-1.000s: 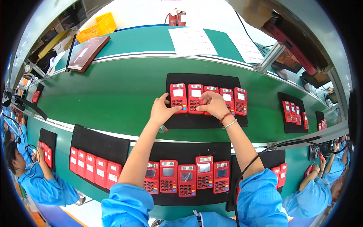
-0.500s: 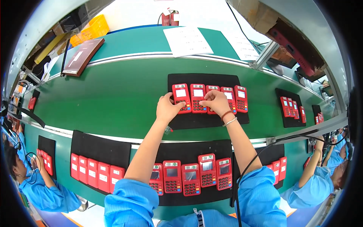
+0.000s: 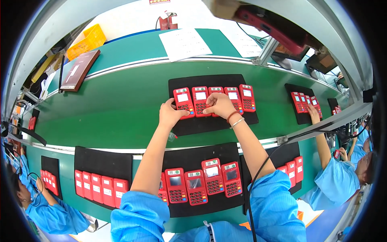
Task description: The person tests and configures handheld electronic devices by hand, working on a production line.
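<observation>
Several red payment terminals with lit screens stand in a row on a black mat (image 3: 189,128) on the green bench. My left hand (image 3: 171,115) grips the leftmost terminal (image 3: 183,98), fingers along its left edge and thumb low on its keypad. Over the middle of the row is my right hand (image 3: 221,105), fingers bent in and thumb tip at the keypad of the second terminal (image 3: 200,96). It covers most of the third terminal (image 3: 215,89); whether anything is in its fingers is hidden.
Nearer me, more red terminals (image 3: 175,189) lie on another black mat, with face-down ones (image 3: 96,187) to the left. A black cable (image 3: 258,173) crosses by my right arm. Papers (image 3: 185,43) and a brown folder (image 3: 80,70) lie beyond. Co-workers sit on both sides.
The whole view has shifted slightly; my hands stay at the same terminals. At the right, a co-worker's hand has reached onto the terminals on the far mat, and the separate one now sits against the others.
</observation>
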Action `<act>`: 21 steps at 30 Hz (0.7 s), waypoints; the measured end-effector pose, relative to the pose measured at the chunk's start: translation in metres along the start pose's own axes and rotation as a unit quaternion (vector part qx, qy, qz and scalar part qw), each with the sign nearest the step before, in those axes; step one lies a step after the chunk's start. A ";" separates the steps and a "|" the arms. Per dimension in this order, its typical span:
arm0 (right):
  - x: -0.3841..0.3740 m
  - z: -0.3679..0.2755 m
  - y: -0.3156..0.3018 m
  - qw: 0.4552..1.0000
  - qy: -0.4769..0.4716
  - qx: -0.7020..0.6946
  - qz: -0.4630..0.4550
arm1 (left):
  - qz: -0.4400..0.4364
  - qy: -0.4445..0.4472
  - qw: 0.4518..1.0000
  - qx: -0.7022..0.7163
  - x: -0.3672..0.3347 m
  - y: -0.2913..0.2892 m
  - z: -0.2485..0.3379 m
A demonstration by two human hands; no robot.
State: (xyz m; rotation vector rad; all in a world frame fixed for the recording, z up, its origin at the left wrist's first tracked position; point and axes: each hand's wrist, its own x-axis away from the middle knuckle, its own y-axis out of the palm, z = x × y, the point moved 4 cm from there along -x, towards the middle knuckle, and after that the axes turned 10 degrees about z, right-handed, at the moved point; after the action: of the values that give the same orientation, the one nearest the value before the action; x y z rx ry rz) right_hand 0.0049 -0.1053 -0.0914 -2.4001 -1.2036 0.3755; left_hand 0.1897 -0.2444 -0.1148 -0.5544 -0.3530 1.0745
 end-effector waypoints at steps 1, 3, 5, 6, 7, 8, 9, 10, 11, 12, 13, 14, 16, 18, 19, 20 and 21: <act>0.002 0.000 -0.002 1.000 0.004 0.005 0.001 | -0.010 -0.006 1.000 -0.002 -0.001 0.002 0.002; 0.008 0.000 -0.005 1.000 0.002 0.006 0.014 | -0.035 0.016 0.999 -0.023 0.003 0.003 0.007; 0.018 0.005 -0.017 0.996 0.000 -0.086 0.034 | -0.012 0.059 0.994 -0.093 0.014 -0.003 0.017; 0.023 0.008 -0.026 0.987 -0.006 -0.143 0.067 | 0.010 0.095 0.989 -0.117 0.016 -0.008 0.023; 0.023 0.015 -0.051 0.986 -0.031 -0.079 0.140 | 0.039 0.101 0.988 -0.109 0.020 -0.012 0.038; 0.028 0.024 -0.073 0.972 0.016 -0.120 0.202 | 0.065 0.107 0.987 -0.100 0.022 -0.014 0.051; 0.026 0.044 -0.097 0.961 0.000 -0.066 0.269 | 0.106 0.162 0.977 -0.087 0.024 -0.013 0.062; 0.026 0.055 -0.112 0.946 0.029 -0.024 0.322 | 0.100 0.186 0.976 -0.060 0.027 -0.007 0.071; 0.027 0.064 -0.119 0.938 0.032 0.006 0.346 | 0.094 0.208 0.973 -0.032 0.030 0.001 0.080; 0.029 0.073 -0.125 0.928 0.035 0.037 0.369 | 0.056 0.216 0.974 -0.027 0.032 0.015 0.085; 0.025 0.099 -0.136 0.933 0.045 0.063 0.352 | 0.025 0.222 0.974 -0.026 0.037 0.037 0.098; 0.023 0.106 -0.132 0.940 0.038 0.082 0.330 | 0.010 0.225 0.974 -0.023 0.042 0.051 0.102; 0.020 0.110 -0.125 0.952 0.036 0.109 0.285 | -0.033 0.207 0.977 -0.022 0.044 0.071 0.104; 0.018 0.099 -0.115 0.972 -0.009 0.087 0.218 | -0.020 0.212 0.975 -0.067 0.041 0.079 0.100; 0.022 0.087 -0.114 0.966 -0.036 0.158 0.202 | -0.011 0.219 0.970 -0.106 0.040 0.082 0.099; 0.023 0.089 -0.113 0.967 -0.035 0.157 0.200 | -0.011 0.211 0.973 -0.095 0.037 0.084 0.097; 0.024 0.089 -0.113 0.968 -0.036 0.143 0.204 | -0.011 0.210 0.973 -0.097 0.036 0.087 0.095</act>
State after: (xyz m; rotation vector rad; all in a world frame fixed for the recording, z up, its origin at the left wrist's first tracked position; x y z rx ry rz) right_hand -0.0969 -0.0028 -0.1154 -2.3787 -0.6196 0.7150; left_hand 0.0922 -0.1568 -0.0878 -0.9303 -0.0916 0.8784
